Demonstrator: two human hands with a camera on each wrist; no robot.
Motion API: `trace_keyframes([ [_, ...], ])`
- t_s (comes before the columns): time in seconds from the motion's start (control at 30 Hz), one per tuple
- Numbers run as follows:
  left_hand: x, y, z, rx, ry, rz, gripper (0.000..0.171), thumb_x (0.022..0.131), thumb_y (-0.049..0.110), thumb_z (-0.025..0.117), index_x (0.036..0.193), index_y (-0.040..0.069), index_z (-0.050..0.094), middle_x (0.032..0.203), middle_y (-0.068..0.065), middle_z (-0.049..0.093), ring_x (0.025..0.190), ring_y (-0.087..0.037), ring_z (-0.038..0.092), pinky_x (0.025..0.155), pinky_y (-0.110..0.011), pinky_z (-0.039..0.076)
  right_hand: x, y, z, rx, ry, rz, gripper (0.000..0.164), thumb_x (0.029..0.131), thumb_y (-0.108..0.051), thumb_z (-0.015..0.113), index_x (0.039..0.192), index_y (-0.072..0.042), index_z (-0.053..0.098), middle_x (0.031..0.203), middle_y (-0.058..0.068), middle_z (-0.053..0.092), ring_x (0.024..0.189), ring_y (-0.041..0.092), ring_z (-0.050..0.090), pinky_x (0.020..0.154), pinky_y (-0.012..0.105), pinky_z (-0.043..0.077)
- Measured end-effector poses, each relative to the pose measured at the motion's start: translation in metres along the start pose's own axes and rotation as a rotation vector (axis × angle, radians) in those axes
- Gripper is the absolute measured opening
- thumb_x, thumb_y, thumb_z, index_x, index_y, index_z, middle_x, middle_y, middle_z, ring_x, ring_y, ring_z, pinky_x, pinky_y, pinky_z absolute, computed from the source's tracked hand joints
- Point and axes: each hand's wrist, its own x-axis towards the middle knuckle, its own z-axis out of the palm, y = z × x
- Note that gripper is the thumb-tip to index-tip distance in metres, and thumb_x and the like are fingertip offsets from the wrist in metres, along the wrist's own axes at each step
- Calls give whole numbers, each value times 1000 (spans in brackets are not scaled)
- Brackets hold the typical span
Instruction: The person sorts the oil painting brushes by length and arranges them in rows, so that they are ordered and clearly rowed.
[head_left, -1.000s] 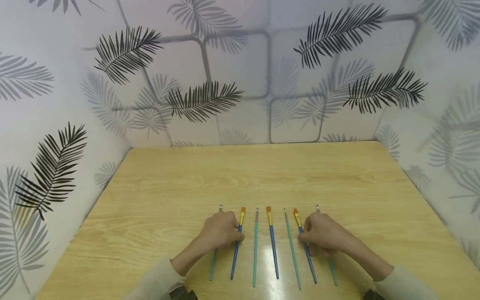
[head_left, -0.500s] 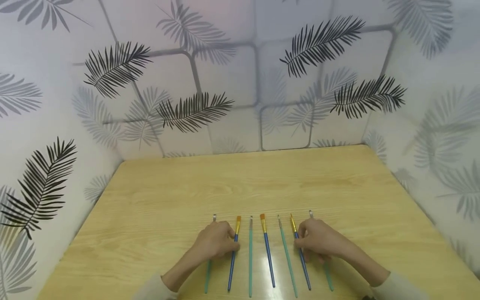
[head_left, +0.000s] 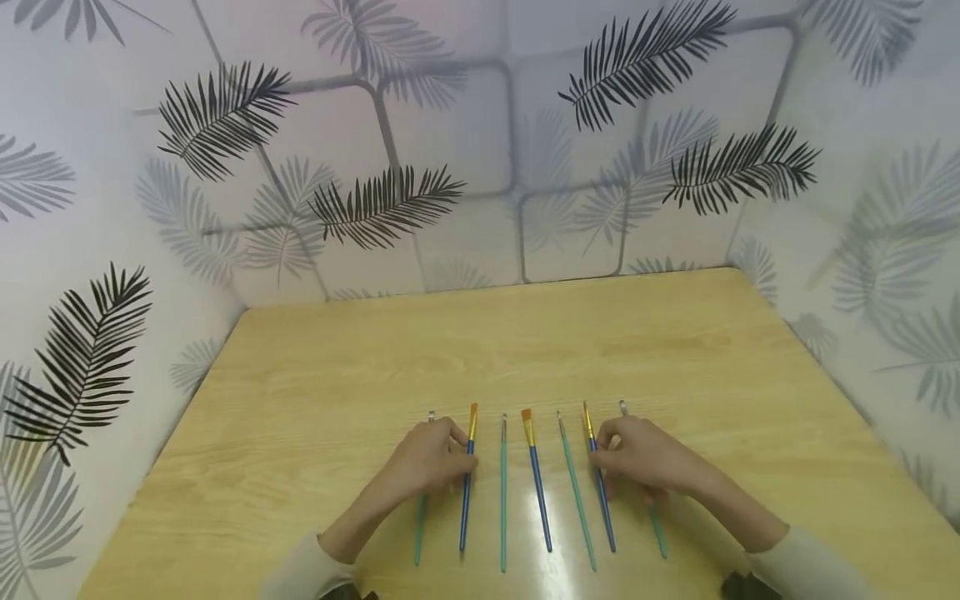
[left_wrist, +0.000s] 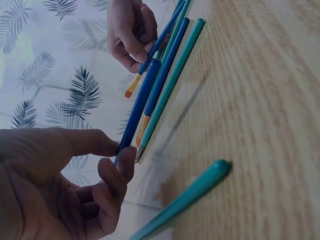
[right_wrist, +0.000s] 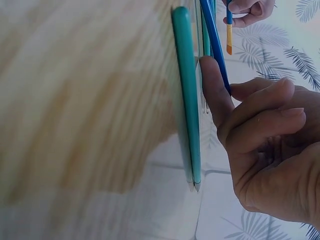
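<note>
My left hand (head_left: 427,458) pinches a blue paintbrush (head_left: 465,508) between thumb and fingers. In the left wrist view that blue handle (left_wrist: 140,107) is raised off the table. My right hand (head_left: 651,454) pinches another blue paintbrush (head_left: 604,508), its gold ferrule pointing away from me. The right wrist view shows its handle (right_wrist: 216,45) between thumb and index finger. Under the left hand lies a teal paintbrush (head_left: 420,533), partly covered; under the right lies another teal paintbrush (head_left: 657,533). Between the hands a blue paintbrush (head_left: 539,500) lies with orange bristles facing away.
Two teal paintbrushes, one left of centre (head_left: 503,508) and one right of centre (head_left: 577,500), flank the middle blue one. All rest on a wood-grain table (head_left: 480,350). A leaf-patterned wall (head_left: 480,167) closes off the back and sides.
Both held brushes have turned in the fingers, so their bristle heads now look narrower, the right one first. The head view has shifted a little. The brushes between the hands lie as before.
</note>
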Motion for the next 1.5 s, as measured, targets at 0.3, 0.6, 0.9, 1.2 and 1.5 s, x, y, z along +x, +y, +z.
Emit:
trace_keyframes([
  [0.3,4,1,-4,-34,-3,-2,40,87,17,64,118,-8,60,65,-3,71,42,-13,55,37,-16,32,0,-3,-8,30,-5,-15,26,100,-26,60,96,-1,59,68,7,73,31,4,44,32,20,32],
  [0.6,2,2,-7,-72,4,9,42,91,15,60,125,-9,54,67,-5,72,44,-21,61,40,-18,36,1,-6,-11,80,-8,-19,23,98,-22,61,101,0,58,69,11,73,31,3,42,32,19,31],
  [0.9,5,0,-11,-92,22,42,44,92,15,61,128,-9,51,73,-3,71,49,-24,65,45,-24,47,5,-12,-16,133,-4,-32,26,98,-22,62,105,3,57,74,18,72,33,3,38,33,19,30],
  [1.2,6,-2,-17,-95,21,48,44,94,15,59,130,-8,49,78,-3,71,52,-29,65,47,-25,48,12,-12,-20,163,21,-26,29,98,-24,62,111,1,58,78,18,74,34,6,43,35,20,33],
  [1.5,9,0,-22,-124,3,45,47,94,17,61,133,-5,47,78,-4,70,54,-29,67,54,-30,51,18,-15,-22,238,14,-44,41,99,-28,62,120,7,57,84,26,73,36,7,45,35,22,34],
])
